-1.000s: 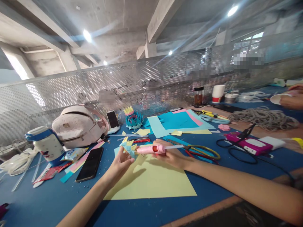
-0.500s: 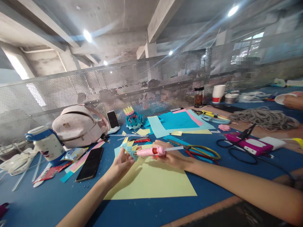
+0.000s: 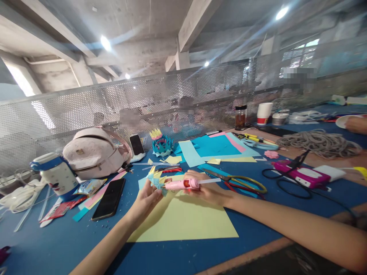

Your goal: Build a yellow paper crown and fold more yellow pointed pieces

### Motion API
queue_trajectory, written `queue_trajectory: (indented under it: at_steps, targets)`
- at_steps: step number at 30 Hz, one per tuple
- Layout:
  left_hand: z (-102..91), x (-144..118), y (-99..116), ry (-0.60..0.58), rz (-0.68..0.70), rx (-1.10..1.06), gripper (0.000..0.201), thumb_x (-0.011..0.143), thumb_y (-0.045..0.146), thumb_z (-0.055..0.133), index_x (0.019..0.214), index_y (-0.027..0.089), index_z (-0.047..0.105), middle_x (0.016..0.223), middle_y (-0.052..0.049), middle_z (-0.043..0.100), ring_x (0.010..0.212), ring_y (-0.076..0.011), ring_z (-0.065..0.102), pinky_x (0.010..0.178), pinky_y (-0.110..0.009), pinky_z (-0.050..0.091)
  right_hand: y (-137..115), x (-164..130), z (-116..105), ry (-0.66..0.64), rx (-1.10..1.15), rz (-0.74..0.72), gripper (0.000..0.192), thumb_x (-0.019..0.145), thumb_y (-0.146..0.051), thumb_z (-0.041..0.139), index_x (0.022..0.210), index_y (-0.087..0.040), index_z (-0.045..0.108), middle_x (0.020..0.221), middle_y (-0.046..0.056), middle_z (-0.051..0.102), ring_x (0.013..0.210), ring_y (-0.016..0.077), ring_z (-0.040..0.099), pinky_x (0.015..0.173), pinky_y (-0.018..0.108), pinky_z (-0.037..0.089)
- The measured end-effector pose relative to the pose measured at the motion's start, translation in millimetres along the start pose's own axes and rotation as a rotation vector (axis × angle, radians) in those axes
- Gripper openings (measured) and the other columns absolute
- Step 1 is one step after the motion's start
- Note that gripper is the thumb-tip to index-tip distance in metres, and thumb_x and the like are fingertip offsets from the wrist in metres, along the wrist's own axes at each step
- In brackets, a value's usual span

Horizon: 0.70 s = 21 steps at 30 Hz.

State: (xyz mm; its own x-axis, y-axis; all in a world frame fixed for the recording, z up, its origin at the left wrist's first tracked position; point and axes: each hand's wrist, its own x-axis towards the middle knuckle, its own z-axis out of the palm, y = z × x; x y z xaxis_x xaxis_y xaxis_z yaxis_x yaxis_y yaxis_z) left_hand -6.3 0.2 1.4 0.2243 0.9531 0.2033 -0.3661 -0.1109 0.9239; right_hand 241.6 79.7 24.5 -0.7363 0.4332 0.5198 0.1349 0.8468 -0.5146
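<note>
My left hand point(image 3: 146, 200) holds a small folded paper piece point(image 3: 156, 178) in light blue and yellow, with pointed tips. My right hand point(image 3: 205, 189) grips a pink glue gun point(image 3: 182, 185) lying sideways, its nozzle touching the paper piece and a clear glue stick jutting out to the right. Both hands hover above a large yellow paper sheet point(image 3: 186, 221) on the blue table point(image 3: 57, 240).
A black phone point(image 3: 109, 198), a pink bag point(image 3: 91, 152) and a lidded cup point(image 3: 56, 175) lie left. A finished paper flower point(image 3: 162, 144), blue and pink sheets point(image 3: 215, 147), scissors point(image 3: 237, 179), a pink device with black cable point(image 3: 301, 175) and coiled rope point(image 3: 321, 143) lie beyond. Another person's hand point(image 3: 355, 124) is far right.
The glue gun and paper piece have shifted slightly lower and closer together. The other person's hand at the far right has drawn back toward the edge.
</note>
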Motion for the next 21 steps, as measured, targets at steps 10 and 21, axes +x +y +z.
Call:
queue_trajectory:
  at_steps: [10, 21]
  targets:
    - [4.6, 0.3, 4.1, 0.039, 0.009, -0.013, 0.077, 0.085, 0.028, 0.08, 0.151, 0.032, 0.04, 0.137, -0.009, 0.064, 0.135, -0.0275, 0.054, 0.116, -0.042, 0.038, -0.7, 0.6, -0.9, -0.002, -0.002, 0.016, 0.057, 0.098, -0.071, 0.04, 0.082, -0.019, 0.054, 0.083, 0.003, 0.054, 0.075, 0.0176, 0.045, 0.068, 0.03, 0.034]
    - [-5.6, 1.4, -0.3, 0.202, -0.005, -0.015, 0.061, 0.085, 0.033, 0.081, 0.139, 0.026, 0.054, 0.119, -0.008, 0.072, 0.113, -0.0245, 0.068, 0.105, -0.038, 0.049, -0.6, 1.3, -1.7, 0.06, 0.03, 0.047, 0.046, 0.096, -0.062, 0.051, 0.076, -0.021, 0.046, 0.079, 0.001, 0.049, 0.072, 0.0169, 0.042, 0.067, 0.029, 0.037]
